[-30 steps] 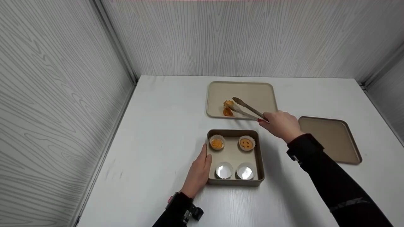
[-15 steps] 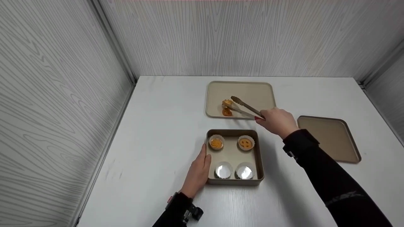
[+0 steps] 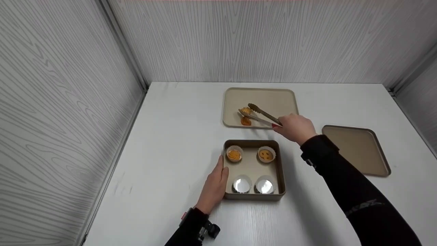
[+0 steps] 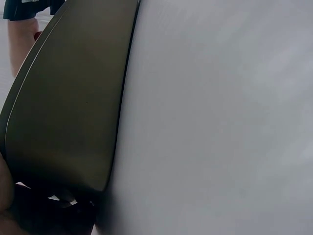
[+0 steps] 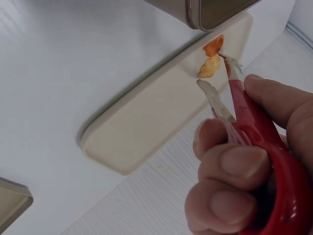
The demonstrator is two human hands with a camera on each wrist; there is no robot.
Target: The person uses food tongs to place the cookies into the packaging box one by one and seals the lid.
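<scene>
My right hand grips red-handled metal tongs above the beige tray at the back. The tongs' tips stand apart near a small yellow pastry-like piece; I cannot tell whether they touch it. Close beside that piece lies an orange one. My left hand rests along the left wall of a square baking tin, its fingers mostly straight. The tin holds two filled paper cups at the back, one with a swirled treat, the other with a button-shaped treat.
Two cups, the front left cup and the front right cup, show shiny insides with no treats. A second, brownish tray lies on the right of the white table. Wood-grain panels rise behind and at the sides.
My right hand and the tongs have shifted slightly left and back, their tips now around the yellow piece. The left hand and the tin have stayed in place.
</scene>
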